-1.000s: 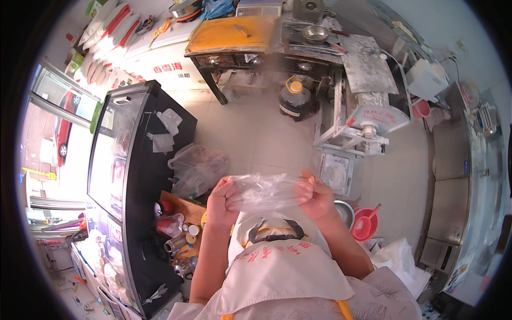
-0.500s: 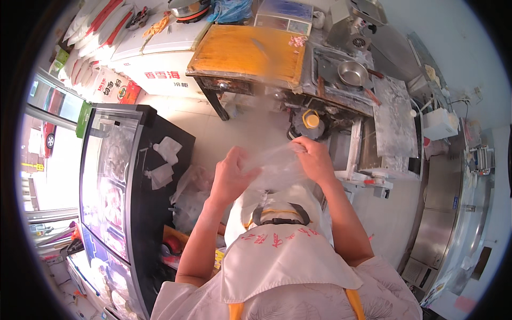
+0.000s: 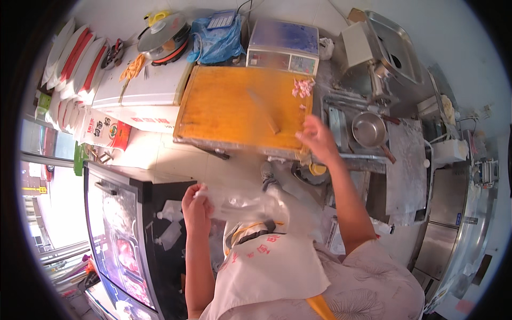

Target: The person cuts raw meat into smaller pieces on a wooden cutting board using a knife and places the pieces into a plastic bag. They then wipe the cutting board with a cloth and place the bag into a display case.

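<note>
My left hand (image 3: 196, 207) is closed, pinching the edge of a clear plastic bag (image 3: 240, 202) that hangs in front of my apron. My right hand (image 3: 319, 140) reaches out over the near right corner of the orange-yellow cutting board (image 3: 213, 106). Its fingers are apart and slightly curled, with nothing visible in them. A knife (image 3: 264, 111) with a wooden handle lies slantwise on the board, left of that hand. Small pink chopped pieces, like meat (image 3: 303, 88), sit at the board's far right corner, beyond my right hand.
Behind the board stand a scale (image 3: 282, 45) and a blue plastic bag (image 3: 216, 40). To the right are a steel pan (image 3: 369, 129) and a meat grinder (image 3: 380, 80). A dark glass-fronted cabinet (image 3: 122, 234) stands at my left, with stacked sacks (image 3: 74, 58) farther off.
My right hand has let go of the plastic bag and moved forward over the board's edge. My left hand has moved left and nearer, still holding the bag. The view has come closer to the board.
</note>
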A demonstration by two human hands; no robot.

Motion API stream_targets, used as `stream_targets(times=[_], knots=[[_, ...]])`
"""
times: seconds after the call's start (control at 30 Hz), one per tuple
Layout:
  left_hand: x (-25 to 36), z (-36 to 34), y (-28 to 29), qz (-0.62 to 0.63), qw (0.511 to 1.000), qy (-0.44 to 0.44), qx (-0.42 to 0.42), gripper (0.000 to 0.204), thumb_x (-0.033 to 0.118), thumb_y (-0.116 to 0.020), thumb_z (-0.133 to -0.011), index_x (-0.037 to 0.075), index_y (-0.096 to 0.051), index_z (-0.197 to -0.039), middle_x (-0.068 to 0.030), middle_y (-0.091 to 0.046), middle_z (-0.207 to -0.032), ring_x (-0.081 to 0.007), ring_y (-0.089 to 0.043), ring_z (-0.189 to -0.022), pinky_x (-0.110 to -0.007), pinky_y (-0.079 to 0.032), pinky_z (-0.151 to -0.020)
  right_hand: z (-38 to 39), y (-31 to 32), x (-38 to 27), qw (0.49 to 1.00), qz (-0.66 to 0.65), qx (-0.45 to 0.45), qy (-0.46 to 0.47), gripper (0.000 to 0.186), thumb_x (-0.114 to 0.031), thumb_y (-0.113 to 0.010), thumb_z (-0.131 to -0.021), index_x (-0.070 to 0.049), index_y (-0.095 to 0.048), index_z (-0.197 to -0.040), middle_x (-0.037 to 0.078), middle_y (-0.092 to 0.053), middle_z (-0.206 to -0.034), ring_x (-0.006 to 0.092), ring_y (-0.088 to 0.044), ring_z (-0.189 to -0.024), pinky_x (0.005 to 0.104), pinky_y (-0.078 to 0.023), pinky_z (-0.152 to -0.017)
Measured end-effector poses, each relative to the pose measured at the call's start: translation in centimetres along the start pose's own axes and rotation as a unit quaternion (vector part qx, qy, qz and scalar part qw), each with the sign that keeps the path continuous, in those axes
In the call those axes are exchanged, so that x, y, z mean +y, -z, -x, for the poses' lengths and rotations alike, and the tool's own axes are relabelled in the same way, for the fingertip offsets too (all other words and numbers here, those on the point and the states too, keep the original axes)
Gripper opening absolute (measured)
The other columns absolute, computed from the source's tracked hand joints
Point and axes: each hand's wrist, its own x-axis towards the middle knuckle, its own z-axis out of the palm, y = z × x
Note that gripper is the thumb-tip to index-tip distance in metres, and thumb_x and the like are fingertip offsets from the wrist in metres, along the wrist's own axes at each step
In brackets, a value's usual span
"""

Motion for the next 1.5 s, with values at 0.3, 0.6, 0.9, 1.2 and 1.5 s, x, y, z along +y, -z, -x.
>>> stream_targets(times=[0.3, 0.6, 0.9, 1.2, 1.5], knots=[[3.4, -7.2, -4.7, -0.027, 0.997, 0.067, -0.008, 0.01, 0.009, -0.067, -0.099, 0.0, -0.064, -0.103, 0.0012, -0.053, -0.068, -0.0074, -0.045, -0.053, -0.026, -0.04, -0.051, -21.8, -0.5, 8.0, 0.933, 0.318, 0.153, 0.072, 0.074, -0.031, -0.09, -0.075, -0.004, -0.053, -0.133, 0.023, -0.055, -0.124, 0.0442, -0.056, -0.114, 0.056, -0.043, -0.098], [8.0, -13.4, -5.6, -0.08, 0.992, 0.082, -0.05, 0.012, 0.007, -0.063, -0.098, 0.001, -0.065, -0.108, 0.0015, -0.059, -0.078, -0.0066, -0.051, -0.06, -0.024, -0.041, -0.052, -22.0, -3.4, 8.7, 0.9, 0.368, 0.199, 0.121, 0.043, -0.009, -0.08, -0.072, -0.006, -0.061, -0.11, 0.02, -0.058, -0.112, 0.0408, -0.054, -0.109, 0.0516, -0.046, -0.094], [10.0, -16.0, -5.7, -0.092, 0.99, 0.079, -0.072, 0.009, 0.008, -0.066, -0.099, 0.002, -0.064, -0.106, 0.0044, -0.052, -0.071, -0.0063, -0.047, -0.056, -0.024, -0.038, -0.053, -22.9, -1.9, 7.2, 0.935, 0.33, 0.087, 0.098, 0.021, -0.004, -0.071, -0.07, -0.01, -0.061, -0.089, 0.011, -0.06, -0.099, 0.0401, -0.055, -0.096, 0.0507, -0.048, -0.086], [9.8, -16.4, -5.4, -0.095, 0.99, 0.067, -0.075, 0.011, 0.011, -0.069, -0.099, 0.002, -0.065, -0.105, 0.0039, -0.053, -0.07, -0.0063, -0.048, -0.054, -0.024, -0.039, -0.052, -22.8, -1.5, 5.8, 0.951, 0.271, 0.124, 0.085, 0.025, -0.008, -0.077, -0.069, -0.009, -0.06, -0.087, 0.013, -0.059, -0.094, 0.0399, -0.057, -0.096, 0.0496, -0.048, -0.079], [9.3, -15.7, -5.5, -0.098, 0.991, 0.062, -0.065, 0.013, 0.013, -0.068, -0.1, 0.001, -0.065, -0.106, 0.0036, -0.054, -0.069, -0.0068, -0.049, -0.055, -0.024, -0.039, -0.053, -23.3, -1.1, 7.3, 0.95, 0.301, -0.07, 0.036, 0.02, -0.007, -0.077, -0.07, -0.007, -0.06, -0.081, 0.014, -0.062, -0.086, 0.0376, -0.063, -0.086, 0.0484, -0.052, -0.075]])
